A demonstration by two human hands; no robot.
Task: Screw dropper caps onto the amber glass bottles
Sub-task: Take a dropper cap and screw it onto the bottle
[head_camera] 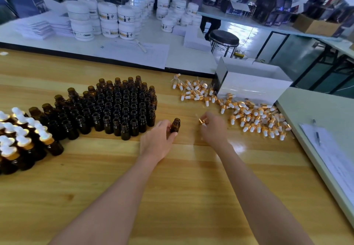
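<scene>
- Left hand, frame centre, gripped an open amber bottle upright on the table.
- Right hand pinched a dropper cap just beside it.

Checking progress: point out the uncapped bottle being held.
The lone amber bottle gripped by the left hand, standing apart to the right of the uncapped cluster.

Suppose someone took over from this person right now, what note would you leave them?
Left hand holds one uncapped bottle upright.
Right hand pinches a dropper cap, apart from that bottle.
Open bottles stand in a block at centre-left, capped bottles at far left, and loose caps are piled on the right beside a white box.
Done: the far-left group. Left: this bottle, then the whole block.
</scene>
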